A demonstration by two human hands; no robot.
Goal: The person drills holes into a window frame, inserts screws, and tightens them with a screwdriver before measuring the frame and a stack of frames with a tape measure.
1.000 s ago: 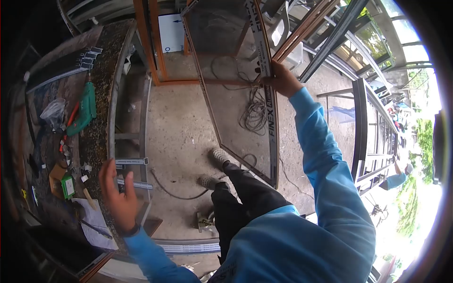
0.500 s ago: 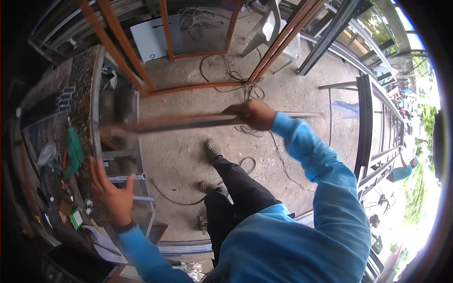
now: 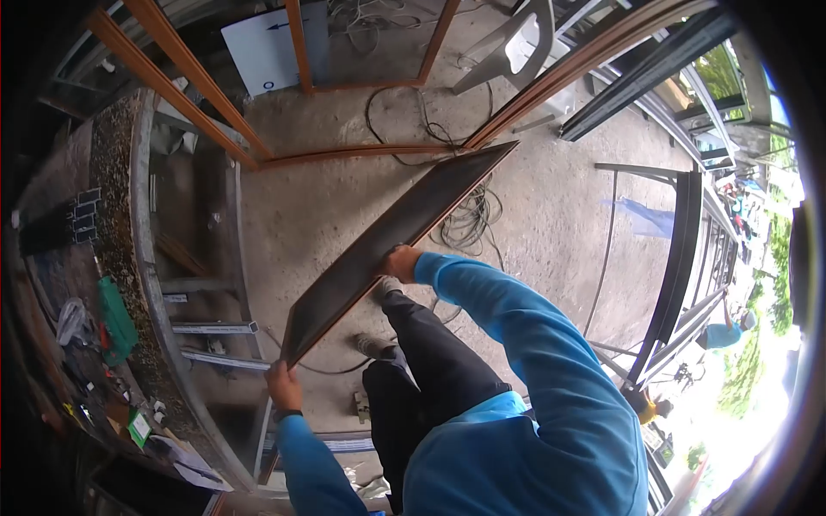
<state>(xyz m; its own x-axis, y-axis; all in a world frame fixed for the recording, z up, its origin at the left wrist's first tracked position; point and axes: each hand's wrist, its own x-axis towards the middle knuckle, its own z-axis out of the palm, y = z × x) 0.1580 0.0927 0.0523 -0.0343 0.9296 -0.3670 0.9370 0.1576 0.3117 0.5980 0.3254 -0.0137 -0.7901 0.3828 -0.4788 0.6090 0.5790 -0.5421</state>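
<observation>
A long dark panel with a thin brown edge (image 3: 379, 245) slants across the middle of the view, above the concrete floor. Its lower left corner is gripped by my left hand (image 3: 285, 387). My right hand (image 3: 401, 263) is closed on the panel's near long edge, around its middle. The panel's far end points up and right, close to the bottom rail of a brown frame (image 3: 361, 151) and a coil of cable (image 3: 469, 219).
A workbench (image 3: 142, 249) with a green object (image 3: 115, 321) runs along the left. A white chair (image 3: 520, 47) stands beyond the brown frame. Dark metal profiles (image 3: 680, 249) lie at the right, where other people are farther off.
The panel has turned from nearly edge-on and level to a diagonal with its broad face showing. My left hand has left the bench side and closed on its corner; my right hand moved down and left.
</observation>
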